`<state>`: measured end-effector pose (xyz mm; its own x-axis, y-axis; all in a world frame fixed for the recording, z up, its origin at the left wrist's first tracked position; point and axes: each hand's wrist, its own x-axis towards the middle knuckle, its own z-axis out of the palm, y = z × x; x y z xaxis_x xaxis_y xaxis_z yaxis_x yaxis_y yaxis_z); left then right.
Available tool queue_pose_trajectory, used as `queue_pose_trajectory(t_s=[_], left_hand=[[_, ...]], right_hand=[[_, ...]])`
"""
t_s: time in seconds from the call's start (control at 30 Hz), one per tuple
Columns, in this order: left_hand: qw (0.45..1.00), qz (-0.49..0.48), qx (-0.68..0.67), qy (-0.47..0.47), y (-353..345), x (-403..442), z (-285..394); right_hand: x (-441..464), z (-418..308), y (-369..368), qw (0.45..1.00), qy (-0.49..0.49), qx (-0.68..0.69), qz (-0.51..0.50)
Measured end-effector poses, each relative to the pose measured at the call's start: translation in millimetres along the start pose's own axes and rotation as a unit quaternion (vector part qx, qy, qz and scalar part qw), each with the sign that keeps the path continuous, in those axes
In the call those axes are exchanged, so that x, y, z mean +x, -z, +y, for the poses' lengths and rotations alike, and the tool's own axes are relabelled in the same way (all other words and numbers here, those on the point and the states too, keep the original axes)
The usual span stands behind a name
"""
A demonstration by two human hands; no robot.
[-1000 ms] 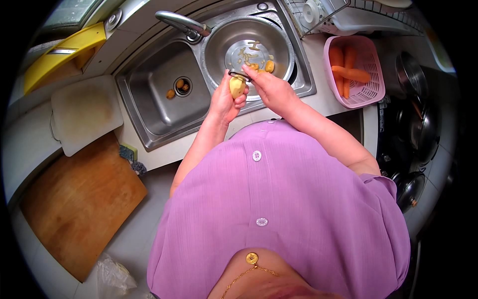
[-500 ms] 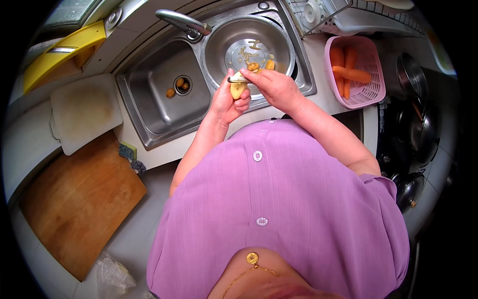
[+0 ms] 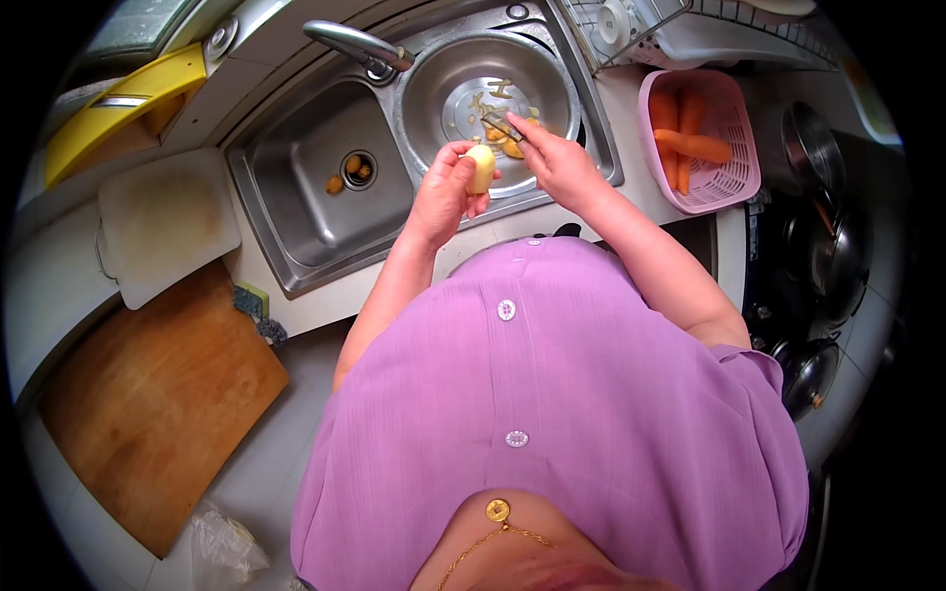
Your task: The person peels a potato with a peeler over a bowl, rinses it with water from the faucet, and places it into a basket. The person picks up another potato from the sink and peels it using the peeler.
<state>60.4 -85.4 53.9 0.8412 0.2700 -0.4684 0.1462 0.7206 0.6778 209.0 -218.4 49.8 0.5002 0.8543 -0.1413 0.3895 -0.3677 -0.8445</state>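
Both hands are out over the near rim of a stainless steel basin (image 3: 426,89), near each other but not touching. From where I stand, the left hand (image 3: 440,194) is wrapped around a peeled, pale yellow potato (image 3: 481,169), its long side roughly upright, the forearm rising from below. Its partner, the right hand (image 3: 562,167), grips a peeler (image 3: 503,129) that slants up and away to the left over the basin, clear of the potato, with that forearm angling in from the lower right.

Inside the basin lie strips of peel (image 3: 500,89) and, beneath the peeler, some yellow-brown lumps (image 3: 511,149), partly hidden. It sits in the right bowl of a double sink; the left bowl (image 3: 320,222) has small brownish pieces (image 3: 334,184) at and beside its drain. A faucet (image 3: 350,37) arches between. To the right, on the surface (image 3: 623,103), a pink plastic basket (image 3: 734,182) holds carrots (image 3: 694,147), one laid crosswise over others.
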Motion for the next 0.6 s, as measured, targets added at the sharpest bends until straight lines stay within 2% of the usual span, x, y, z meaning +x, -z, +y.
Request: queue_pose_trajectory(t_s=[0.03,0.13,0.27,0.33,0.37,0.43,0.47,0.53,0.57,0.6], left_hand=[[0.997,-0.008,0.068,-0.039,2.1,0.8,-0.7],[0.988,-0.005,0.139,-0.07,4.4,0.1,0.7],[0.976,0.012,0.207,-0.061,2.3,0.1,3.6],[0.953,0.026,0.27,-0.134,2.3,2.9,-1.4],[0.953,0.027,0.269,-0.134,4.7,4.5,-3.5],[0.911,0.047,0.378,-0.157,7.7,6.8,-6.1],[0.911,0.048,0.377,-0.157,8.4,6.6,-6.4],[0.905,0.065,0.401,-0.129,5.8,5.3,-2.7],[0.905,0.065,0.401,-0.129,5.3,4.6,-1.8],[0.91,0.073,0.389,-0.122,4.9,3.6,-1.0]], right_hand=[[-1.2,-5.1,1.4,1.0,0.005,0.024,-0.002],[-7.0,-14.2,0.0,0.997,0.052,0.055,0.005],[-9.7,-26.5,0.6,0.997,0.055,0.062,0.007],[-10.5,-32.4,2.0,0.995,-0.006,0.099,-0.027],[-10.7,-32.9,1.5,0.993,-0.026,0.111,-0.038],[-10.6,-27.4,-3.4,0.994,0.043,0.091,-0.039],[-10.2,-25.5,-4.6,0.994,0.065,0.084,-0.038],[-10.0,-23.2,-3.9,0.994,0.004,0.089,-0.061],[-10.7,-22.7,-4.8,0.994,0.004,0.089,-0.061],[-11.8,-22.0,-6.1,0.995,0.068,0.071,-0.031]])
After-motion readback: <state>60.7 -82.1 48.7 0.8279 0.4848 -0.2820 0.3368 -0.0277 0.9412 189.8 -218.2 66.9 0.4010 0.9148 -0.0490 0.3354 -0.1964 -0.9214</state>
